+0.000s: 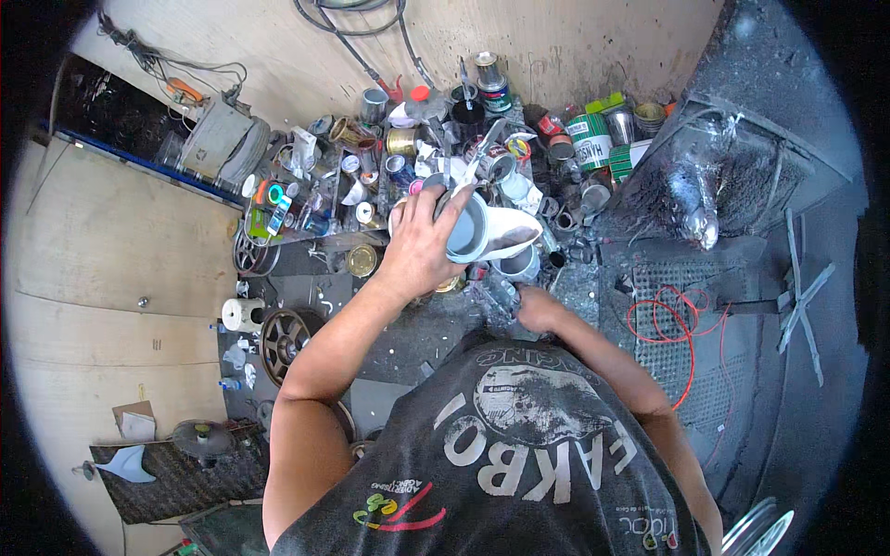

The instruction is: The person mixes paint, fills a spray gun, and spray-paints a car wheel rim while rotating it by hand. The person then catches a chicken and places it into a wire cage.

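Observation:
My left hand (pixel 422 246) grips a grey paint can (pixel 466 230) and holds it tilted on its side over a white plastic cup (pixel 511 232). Grey paint shows inside the can's mouth. Just below the white cup sits a smaller grey cup (pixel 516 266). My right hand (pixel 535 306) is lower, near the bench edge, fingers curled around a small clear object that I cannot make out. Both forearms come up from my dark printed shirt.
The workbench (pixel 593 278) is crowded with several paint tins (pixel 590 139), jars and spray lids. A red wire (pixel 663 320) lies on a metal grate to the right. Dark alloy wheels (pixel 283 338) and a paper roll (pixel 243 313) rest on the floor at left.

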Action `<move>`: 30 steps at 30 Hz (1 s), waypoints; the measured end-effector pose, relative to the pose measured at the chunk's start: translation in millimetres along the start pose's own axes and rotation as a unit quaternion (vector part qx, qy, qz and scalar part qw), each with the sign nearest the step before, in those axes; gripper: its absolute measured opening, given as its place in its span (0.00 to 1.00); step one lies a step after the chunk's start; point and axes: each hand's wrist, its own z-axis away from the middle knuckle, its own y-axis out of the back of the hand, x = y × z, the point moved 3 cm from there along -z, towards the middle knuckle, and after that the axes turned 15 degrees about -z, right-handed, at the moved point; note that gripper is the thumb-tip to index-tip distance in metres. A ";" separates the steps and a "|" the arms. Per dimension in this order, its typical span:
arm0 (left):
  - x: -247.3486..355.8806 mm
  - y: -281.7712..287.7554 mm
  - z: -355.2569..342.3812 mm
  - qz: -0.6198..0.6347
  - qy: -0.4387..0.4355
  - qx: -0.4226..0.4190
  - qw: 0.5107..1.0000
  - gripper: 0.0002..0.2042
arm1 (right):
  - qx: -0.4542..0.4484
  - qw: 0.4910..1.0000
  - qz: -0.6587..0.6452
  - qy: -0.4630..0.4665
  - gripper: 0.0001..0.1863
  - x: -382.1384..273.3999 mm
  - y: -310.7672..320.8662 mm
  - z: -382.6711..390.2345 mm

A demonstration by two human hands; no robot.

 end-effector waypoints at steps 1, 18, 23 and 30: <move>1.3 0.9 -1.0 -0.002 -0.003 -0.001 1.000 0.50 | 0.001 1.000 -0.003 0.001 0.21 -3.5 0.8 3.4; 24.4 -5.0 -22.6 -0.135 -0.149 -0.026 0.979 0.46 | 0.035 0.999 -0.030 -0.005 0.25 -14.4 11.4 7.7; 28.6 -5.8 -22.9 -0.157 -0.181 -0.020 0.971 0.39 | 0.050 0.998 -0.039 0.016 0.26 -19.5 9.7 8.5; 32.8 -4.3 -27.1 -0.192 -0.221 -0.010 0.956 0.31 | 0.029 0.999 -0.019 0.000 0.26 -11.2 4.3 4.7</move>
